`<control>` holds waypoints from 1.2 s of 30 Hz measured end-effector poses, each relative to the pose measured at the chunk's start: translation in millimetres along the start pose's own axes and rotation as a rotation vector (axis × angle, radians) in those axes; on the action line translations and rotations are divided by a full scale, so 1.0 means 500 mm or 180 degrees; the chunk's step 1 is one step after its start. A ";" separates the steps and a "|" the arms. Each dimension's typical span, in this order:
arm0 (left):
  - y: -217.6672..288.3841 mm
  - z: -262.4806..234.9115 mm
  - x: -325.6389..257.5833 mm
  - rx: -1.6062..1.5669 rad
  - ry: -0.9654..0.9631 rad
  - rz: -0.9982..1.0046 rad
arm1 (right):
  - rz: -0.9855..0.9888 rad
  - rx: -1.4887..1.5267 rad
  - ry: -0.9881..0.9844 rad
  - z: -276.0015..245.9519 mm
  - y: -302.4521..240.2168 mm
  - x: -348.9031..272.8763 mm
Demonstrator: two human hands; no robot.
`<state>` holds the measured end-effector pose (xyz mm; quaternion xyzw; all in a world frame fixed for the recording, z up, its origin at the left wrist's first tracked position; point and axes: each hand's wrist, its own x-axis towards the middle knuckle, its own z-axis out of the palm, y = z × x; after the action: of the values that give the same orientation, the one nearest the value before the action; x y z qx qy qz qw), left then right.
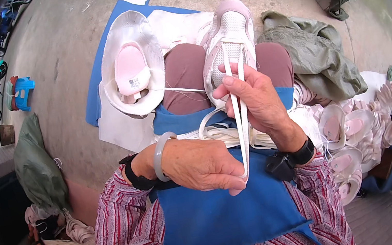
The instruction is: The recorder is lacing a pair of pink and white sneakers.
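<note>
A white and pale pink shoe upper (231, 22) rests across my knees, toe pointing away from me. Two strands of a flat white shoelace (244, 137) run from its lacing area down toward my lap. My left hand (198, 166) is closed at the lower end, where the strands bend at its fingertips. Higher up, my right hand (258, 103) grips the same strands near the shoe, thumb against curled fingers. A bundle of white laces (221, 131) lies on my lap behind the hands. Left of the knees is another upper (107, 49), opening up, showing a pink lining.
A blue cloth (97, 82) and white sheets lie beneath the left upper. To the right are a grey-green cloth (319, 48) and a pile of pink and white uppers (344, 128). A green sack (39, 168) stands at left, with a blue stool (23, 92) farther off.
</note>
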<state>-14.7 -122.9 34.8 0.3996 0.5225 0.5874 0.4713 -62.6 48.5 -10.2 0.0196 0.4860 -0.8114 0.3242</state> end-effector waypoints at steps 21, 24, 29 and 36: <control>-0.132 -0.105 0.076 -0.3520 0.2438 0.0422 | 0.0013 -0.1650 0.0024 0.005 -0.015 -0.039; -0.131 -0.098 0.069 -0.3494 0.2593 0.0477 | -0.0832 -0.2549 0.0025 -0.032 -0.008 -0.050; -0.133 -0.091 0.032 -0.2936 0.2660 0.0335 | -0.1101 -0.2094 0.0178 -0.090 -0.045 -0.065; -0.126 -0.081 -0.164 -0.3098 0.3176 0.1701 | -0.0477 0.0400 0.1119 -0.219 -0.048 -0.046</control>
<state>-25.6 -211.8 -31.2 -0.0549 0.2403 0.9585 0.1430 -88.4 155.4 -41.2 0.1450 0.4837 -0.8460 0.1713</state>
